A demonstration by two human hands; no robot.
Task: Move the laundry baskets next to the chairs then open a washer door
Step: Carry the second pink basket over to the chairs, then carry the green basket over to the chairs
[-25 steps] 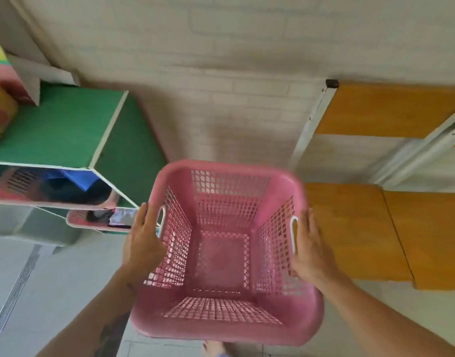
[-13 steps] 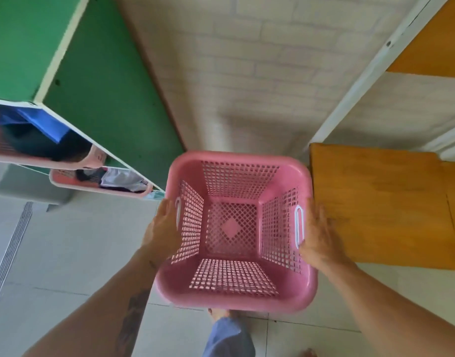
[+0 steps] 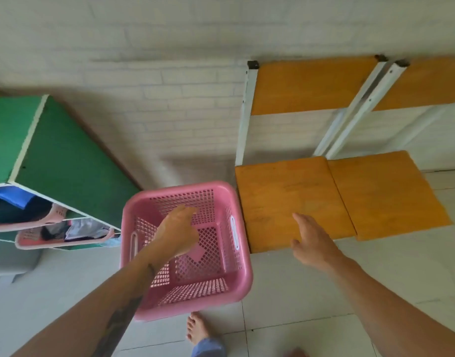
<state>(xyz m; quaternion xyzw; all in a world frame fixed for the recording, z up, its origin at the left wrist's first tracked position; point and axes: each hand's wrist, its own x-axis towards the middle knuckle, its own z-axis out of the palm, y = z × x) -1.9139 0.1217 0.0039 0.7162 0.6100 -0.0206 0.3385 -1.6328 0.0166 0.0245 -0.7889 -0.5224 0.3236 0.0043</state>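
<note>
An empty pink laundry basket (image 3: 208, 279) stands on the tiled floor, its right rim against the front left corner of an orange wooden chair (image 3: 285, 202). A second orange chair (image 3: 381, 197) stands to the right of the first. My left hand (image 3: 178, 231) hovers over the basket's opening, fingers spread, holding nothing. My right hand (image 3: 314, 243) floats open above the first chair's seat edge, apart from the basket. No washer is visible.
A green shelf unit (image 3: 66, 161) stands at left, holding two more pink baskets (image 3: 64, 235) filled with clothes. A white brick wall (image 3: 169, 99) lies behind. My bare foot (image 3: 198, 331) is just below the basket on the floor.
The basket went down onto the floor beside the chair. Both hands let go of its handles and lifted away; the view tilted up toward the chairs.
</note>
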